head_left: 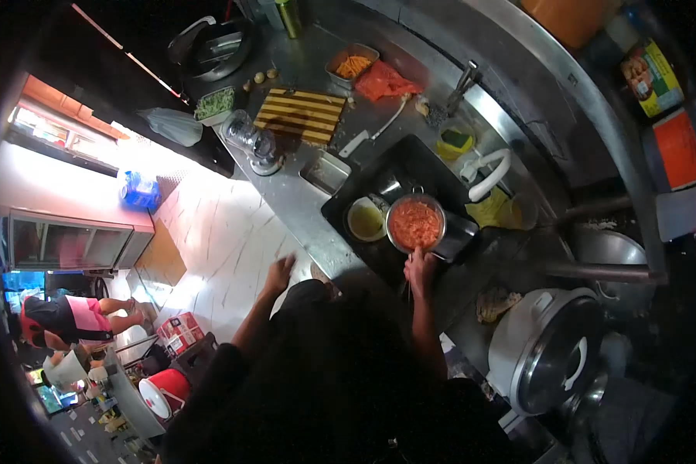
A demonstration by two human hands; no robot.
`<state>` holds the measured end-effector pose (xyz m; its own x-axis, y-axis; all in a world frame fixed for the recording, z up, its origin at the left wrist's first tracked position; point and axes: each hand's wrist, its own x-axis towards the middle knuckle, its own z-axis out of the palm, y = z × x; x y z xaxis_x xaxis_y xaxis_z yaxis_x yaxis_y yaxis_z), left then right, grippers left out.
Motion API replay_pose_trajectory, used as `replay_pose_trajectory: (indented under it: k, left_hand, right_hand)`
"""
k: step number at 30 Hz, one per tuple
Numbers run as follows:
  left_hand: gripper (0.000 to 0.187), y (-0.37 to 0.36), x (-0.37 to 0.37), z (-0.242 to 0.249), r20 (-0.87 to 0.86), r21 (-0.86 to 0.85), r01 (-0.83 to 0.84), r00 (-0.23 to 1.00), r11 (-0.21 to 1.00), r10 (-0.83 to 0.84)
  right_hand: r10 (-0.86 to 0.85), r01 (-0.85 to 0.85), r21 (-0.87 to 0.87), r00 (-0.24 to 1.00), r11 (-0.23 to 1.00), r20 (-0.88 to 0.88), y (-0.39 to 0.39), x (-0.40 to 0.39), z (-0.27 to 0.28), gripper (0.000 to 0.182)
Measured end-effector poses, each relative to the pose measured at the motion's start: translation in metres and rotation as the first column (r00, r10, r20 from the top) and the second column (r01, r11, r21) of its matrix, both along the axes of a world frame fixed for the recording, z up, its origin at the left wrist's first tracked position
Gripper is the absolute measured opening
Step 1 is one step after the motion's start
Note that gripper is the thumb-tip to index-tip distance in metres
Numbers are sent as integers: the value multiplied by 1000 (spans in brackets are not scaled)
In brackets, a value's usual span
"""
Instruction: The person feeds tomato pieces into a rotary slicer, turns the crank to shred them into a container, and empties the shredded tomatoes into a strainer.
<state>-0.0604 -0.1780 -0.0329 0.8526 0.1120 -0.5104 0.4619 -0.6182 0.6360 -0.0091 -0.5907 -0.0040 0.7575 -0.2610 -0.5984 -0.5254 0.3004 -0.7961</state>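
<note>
My right hand (420,271) is closed on the near edge or handle of a round metal strainer (392,230) filled with red chopped food (416,223). The strainer is over the dark sink (363,185), beside a round bowl (366,220) with yellowish contents. My left hand (281,273) hangs over the floor by the counter's front edge, away from any object. Its fingers look curled, with nothing visible in them.
A striped cutting board (300,114), a knife (354,144), a metal tray (325,172) and a blender (263,151) lie along the counter (286,197). A white faucet (490,174) and a large rice cooker (545,352) are at the right. Another person (81,317) is at the far left.
</note>
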Motion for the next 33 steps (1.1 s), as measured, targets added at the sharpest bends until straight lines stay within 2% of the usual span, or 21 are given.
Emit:
replay_pose_trajectory:
  k: [1, 2, 3, 4, 6, 7, 9, 11, 14, 15, 18, 19, 20, 22, 24, 26, 27, 28, 30, 31, 33]
  left_hand:
    - [65, 22, -34, -13, -44, 10, -156, 987, 988, 156]
    - [66, 75, -85, -85, 178, 183, 42, 981, 982, -75]
    - [69, 71, -106, -47, -228, 0, -389, 897, 921, 379]
    - [60, 89, -144, -66, -273, -83, -584, 793, 808, 545]
    - [46, 106, -194, -54, -404, 344, -262, 826, 902, 394]
    - [45, 109, -216, -51, -454, 409, -188, 807, 893, 378]
    - [44, 105, -248, -41, -483, 353, -230, 785, 907, 387]
    - [42, 105, -264, -40, -480, 303, -272, 784, 913, 393]
    - [40, 109, -270, -56, -443, 222, -304, 815, 926, 374]
    - [39, 108, -265, -58, -422, 191, -323, 826, 927, 375]
    - [37, 118, -243, -75, -292, 121, -332, 889, 935, 354]
    - [36, 121, -234, -80, -230, 110, -318, 913, 942, 335]
    - [36, 126, -228, -86, -142, 122, -293, 941, 948, 309]
    - [34, 139, -213, -97, -64, 89, -320, 943, 943, 326]
    - [30, 162, -217, -117, -188, -146, -524, 848, 839, 496]
    - [31, 177, -213, -103, -273, -227, -608, 790, 761, 549]
    - [31, 181, -205, -93, -320, -269, -645, 760, 715, 565]
    - [36, 183, -202, -91, -385, -351, -735, 679, 581, 626]
    - [40, 182, -205, -94, -369, -429, -766, 632, 478, 682]
    - [41, 178, -206, -94, -415, -418, -802, 586, 425, 696]
    - [40, 175, -214, -91, -414, -397, -811, 576, 430, 705]
  right_hand:
    - [-4, 7, 34, 996, 999, -92, -1, -5, 8, 37]
    - [-24, 27, 31, 996, 999, -87, 2, -2, 16, 38]
    - [-42, 44, 27, 996, 999, -85, 8, 0, 18, 39]
    - [-60, 63, 20, 993, 998, -101, 11, -8, 20, 40]
    - [110, -111, -9, 990, 994, -92, 3, 1, -35, 34]
    - [155, -158, -135, 987, 978, -36, 5, -4, -43, 35]
    - [113, -120, -166, 992, 979, -47, 20, 1, -26, 39]
    - [-56, 59, 6, 972, 998, -228, 36, -3, 16, 38]
    - [-3, 10, 61, 994, 998, -112, 38, 16, -27, 37]
    - [-2, 4, 16, 990, 1000, -143, 41, 23, -31, 36]
    - [-153, 142, -111, 984, 984, -90, 69, 19, 4, 34]
    - [-222, 203, -114, 958, 972, -181, 74, 23, 2, 33]
    - [-175, 178, 2, 969, 984, -174, 72, 27, 1, 34]
    - [-138, 144, 22, 976, 989, -168, 59, 46, -32, 36]
    - [-88, 92, 26, 988, 995, -130, 49, 49, -53, 37]
    - [-149, 167, 70, 965, 983, -214, 63, 46, -5, 36]
    - [-131, 125, -45, 970, 991, -204, 68, 53, -5, 35]
    - [-123, 89, -168, 971, 982, -204, 66, 53, -15, 35]
    - [57, -53, -42, 992, 998, 111, 49, 57, -45, 34]
    - [7, -5, 63, 1000, 998, -30, 51, 64, -35, 35]
    - [-91, 95, 23, 987, 995, -134, 73, 63, -12, 37]
